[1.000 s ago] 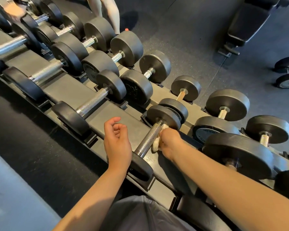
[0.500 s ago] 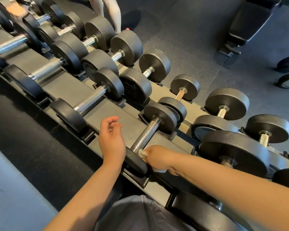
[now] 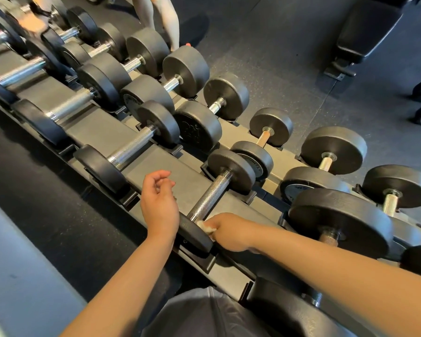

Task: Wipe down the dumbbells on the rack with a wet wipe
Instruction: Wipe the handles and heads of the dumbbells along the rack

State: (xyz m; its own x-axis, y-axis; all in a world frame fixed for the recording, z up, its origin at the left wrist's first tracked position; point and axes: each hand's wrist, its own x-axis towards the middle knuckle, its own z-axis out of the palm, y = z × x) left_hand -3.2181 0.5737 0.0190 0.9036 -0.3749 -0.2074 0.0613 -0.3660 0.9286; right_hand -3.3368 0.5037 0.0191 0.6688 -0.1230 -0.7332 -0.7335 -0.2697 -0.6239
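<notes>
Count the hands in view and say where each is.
2. The left hand hovers, holding nothing, beside the dumbbell's near head; the right hand grips a wet wipe at its handle's near end. A blurred shape at top left may be a third.

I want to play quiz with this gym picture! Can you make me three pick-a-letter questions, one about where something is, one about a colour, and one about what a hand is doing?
1. Where is the wet wipe?
A. on the floor
B. at the near end of a dumbbell handle
C. on the bench

2. What colour are the dumbbell ends?
A. black
B. red
C. yellow

3. What is the left hand doing?
A. gripping a handle
B. holding the wipe
C. holding nothing

Answers:
1 B, the right hand holds it against the handle's near end.
2 A, every weight looks black.
3 C, its loosely curled fingers hover over the rack.
</notes>
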